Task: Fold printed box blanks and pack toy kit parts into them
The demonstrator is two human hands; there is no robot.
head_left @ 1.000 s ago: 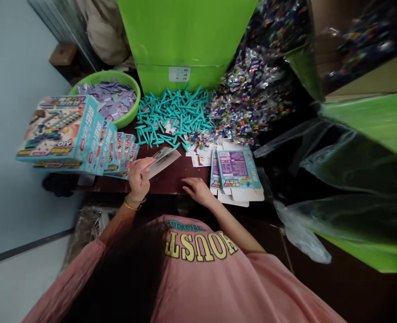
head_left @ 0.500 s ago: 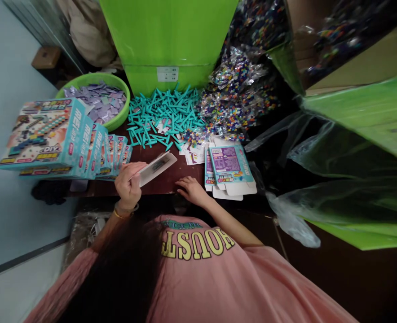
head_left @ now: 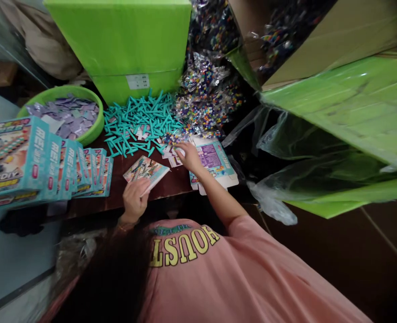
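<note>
My left hand (head_left: 135, 200) is closed around the near end of a small printed box (head_left: 147, 171), whose picture side faces up over the table. Stretched forward, my right hand (head_left: 187, 157) is over the small printed leaflets (head_left: 174, 158), at the near edge of the bags of coloured beads (head_left: 201, 110). Its thumb and fingers look apart, with nothing visible between them. Flat unfilled cartons (head_left: 215, 157) lie to its right, partly behind my forearm. A heap of turquoise plastic pens or sticks (head_left: 143, 121) spreads beyond both hands.
Printed boxes (head_left: 43, 161) stand in a leaning row at the left. Behind them is a green basin (head_left: 99, 123) of lilac packets (head_left: 73, 114). A tall green carton (head_left: 124, 45) stands at the back; clear plastic (head_left: 279, 179) hangs by green-wrapped cartons (head_left: 336, 107) at the right.
My right hand has gone from the table edge forward to the leaflets and bead bags. My left hand has lowered and turned the box, so its picture now shows. The view has shifted right.
</note>
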